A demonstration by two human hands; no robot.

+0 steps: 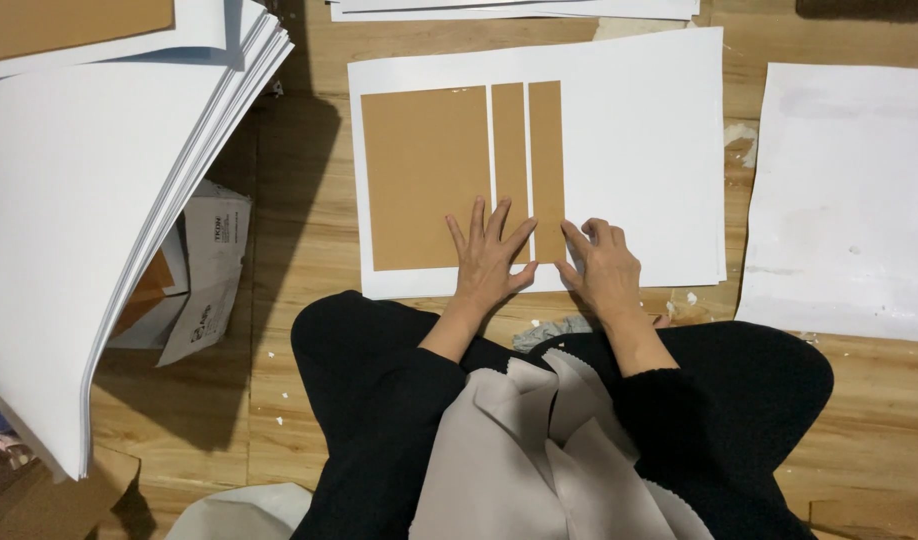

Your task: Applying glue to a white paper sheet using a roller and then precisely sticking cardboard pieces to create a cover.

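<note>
Pressing flat with fingers spread, the left hand (489, 255) covers the lower ends of the wide brown card panel (425, 178) and middle brown strip (509, 150) on the white sheet (639, 150), while the right hand (601, 270), fingers curled, pinches the right brown strip (546, 165) at its bottom edge.

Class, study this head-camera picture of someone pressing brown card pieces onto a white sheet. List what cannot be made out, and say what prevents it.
- Head view: the lower ends of the middle narrow brown strip and large brown panel are covered by the left hand.
- The right hand hides the sheet beside the right narrow strip.
- The white paper stack is cut off by the left edge.
- The cardboard box is partly hidden by that stack.
</note>
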